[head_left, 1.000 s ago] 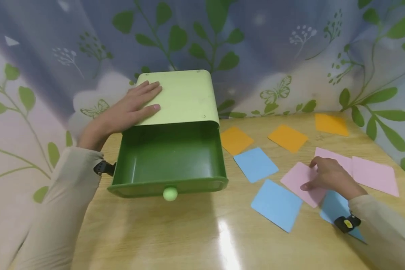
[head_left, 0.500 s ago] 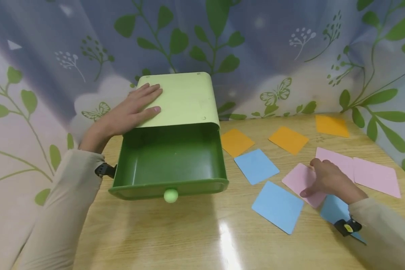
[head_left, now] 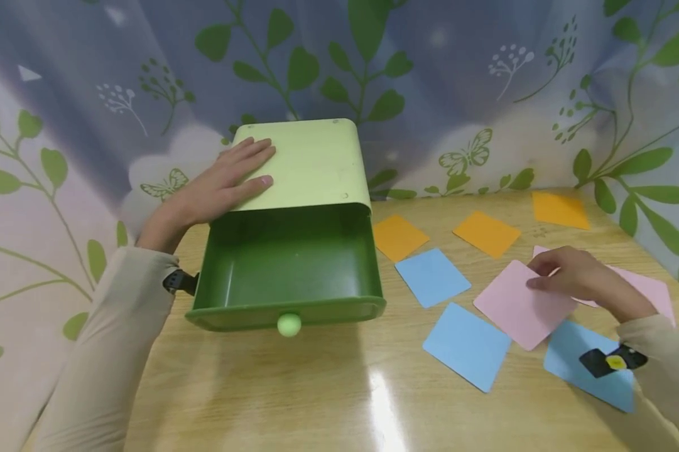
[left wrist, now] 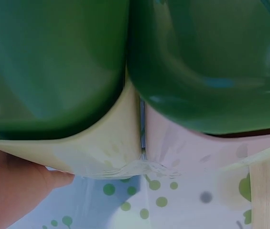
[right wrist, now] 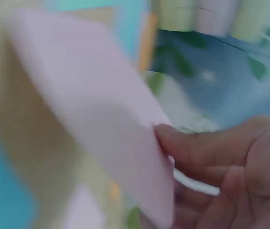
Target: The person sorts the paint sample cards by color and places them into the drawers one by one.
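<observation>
My left hand [head_left: 220,185] rests with straight fingers on the pale green top of a storage box [head_left: 316,166]. From that box a dark green drawer [head_left: 294,263] is pulled out, with nothing lying in it and a round light green knob [head_left: 289,325] on its front. At the right, my right hand [head_left: 579,276] pinches a square pink card [head_left: 520,307] by its edge. The right wrist view shows the thumb against the face of this card [right wrist: 96,100], which is tilted up off the table. Other pink cards [head_left: 650,289] lie partly hidden behind the hand.
Blue cards [head_left: 468,346] and orange cards [head_left: 486,233] lie spread over the wooden table [head_left: 294,395] right of the drawer. A leaf-patterned curtain [head_left: 429,94] hangs close behind the box. Beside the cream casing, the left wrist view shows a pink casing [left wrist: 182,143].
My right hand has taken hold of the pink card, lifted its edge and shifted a little to the right, uncovering more of the blue card below. The left hand stays on the box.
</observation>
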A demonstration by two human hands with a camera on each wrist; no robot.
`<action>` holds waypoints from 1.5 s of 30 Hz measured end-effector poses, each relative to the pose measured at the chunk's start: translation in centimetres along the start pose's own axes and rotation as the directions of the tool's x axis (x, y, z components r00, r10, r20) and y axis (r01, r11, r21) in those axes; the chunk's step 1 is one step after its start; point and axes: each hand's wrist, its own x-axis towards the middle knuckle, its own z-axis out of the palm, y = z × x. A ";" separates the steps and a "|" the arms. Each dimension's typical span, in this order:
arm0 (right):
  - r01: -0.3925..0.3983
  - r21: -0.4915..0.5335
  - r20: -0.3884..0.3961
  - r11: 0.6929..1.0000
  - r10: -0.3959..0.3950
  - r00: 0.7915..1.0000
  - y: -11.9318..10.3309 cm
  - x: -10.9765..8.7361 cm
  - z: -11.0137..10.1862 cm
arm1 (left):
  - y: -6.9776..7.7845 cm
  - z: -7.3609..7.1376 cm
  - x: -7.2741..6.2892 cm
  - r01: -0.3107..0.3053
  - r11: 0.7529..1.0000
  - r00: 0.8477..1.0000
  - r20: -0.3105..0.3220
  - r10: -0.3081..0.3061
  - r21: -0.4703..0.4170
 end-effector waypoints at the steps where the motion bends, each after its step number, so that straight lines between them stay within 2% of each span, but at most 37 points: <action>1: 0.001 0.047 0.022 0.999 -0.002 1.000 -0.1 -0.1 -0.8 | 0.0 0.0 0.0 0.001 1.000 1.000 0.000 -0.001 -0.003; 3: -0.018 0.153 0.044 0.988 0.011 0.999 -0.5 -0.5 -2.1 | 0.1 0.0 0.1 -0.002 1.000 1.000 0.001 0.002 -0.005; 5: -0.034 0.286 0.037 0.958 0.025 0.999 -1.1 -1.0 -3.1 | 0.1 0.1 0.2 -0.005 1.000 1.000 0.000 0.005 -0.004; 7: -0.017 0.405 0.000 0.914 0.019 1.000 -2.0 -1.4 -3.6 | 0.1 0.2 0.3 -0.010 1.000 1.000 -0.004 0.010 -0.001; 11: 0.068 0.621 -0.053 0.781 -0.045 0.998 -4.7 -2.1 -3.6 | 0.1 0.2 0.3 -0.010 1.000 1.000 -0.011 0.010 0.007; 12: 0.087 0.670 -0.058 0.738 -0.065 0.996 -5.5 -2.1 -3.4 | 0.1 0.2 0.3 -0.010 1.000 1.000 -0.011 0.010 0.009; 17: 0.124 0.820 -0.069 0.559 -0.119 0.991 -10.3 -2.3 -2.9 | 0.1 0.1 0.3 -0.011 1.000 1.000 -0.008 0.011 0.016; 18: 0.127 0.838 -0.071 0.531 -0.125 0.990 -11.4 -2.3 -2.8 | 0.1 0.1 0.3 -0.011 1.000 1.000 -0.006 0.011 0.019; 22: 0.148 0.871 -0.074 0.468 -0.173 0.982 -15.5 -2.0 -2.3 | 0.1 -0.1 0.2 -0.001 1.000 1.000 0.009 0.001 0.027; 27: 0.160 0.867 -0.061 0.472 -0.218 0.974 -20.0 -1.0 -1.2 | 0.1 -0.4 -0.2 0.014 0.999 0.999 0.043 -0.016 0.051; 33: 0.177 0.836 -0.059 0.519 -0.236 0.970 -23.4 0.0 0.2 | 0.2 -0.5 -0.5 0.017 0.994 0.997 0.074 -0.025 0.109; 37: 0.194 0.796 -0.058 0.573 -0.247 0.967 -25.2 0.3 1.2 | 0.4 -0.6 -0.4 -0.044 0.985 0.997 0.074 0.032 0.169; 40: 0.220 0.742 -0.071 0.633 -0.252 0.965 -26.2 0.1 1.6 | 0.4 -0.6 -0.1 -0.082 0.979 0.995 0.073 0.069 0.186; 43: 0.275 0.678 -0.126 0.682 -0.261 0.957 -26.5 -0.2 1.9 | 0.3 -0.4 0.2 -0.090 0.983 0.994 0.070 0.079 0.161; 45: 0.316 0.650 -0.177 0.691 -0.267 0.947 -26.2 -0.4 2.0 | 0.3 -0.4 0.2 -0.096 0.985 0.993 0.074 0.087 0.140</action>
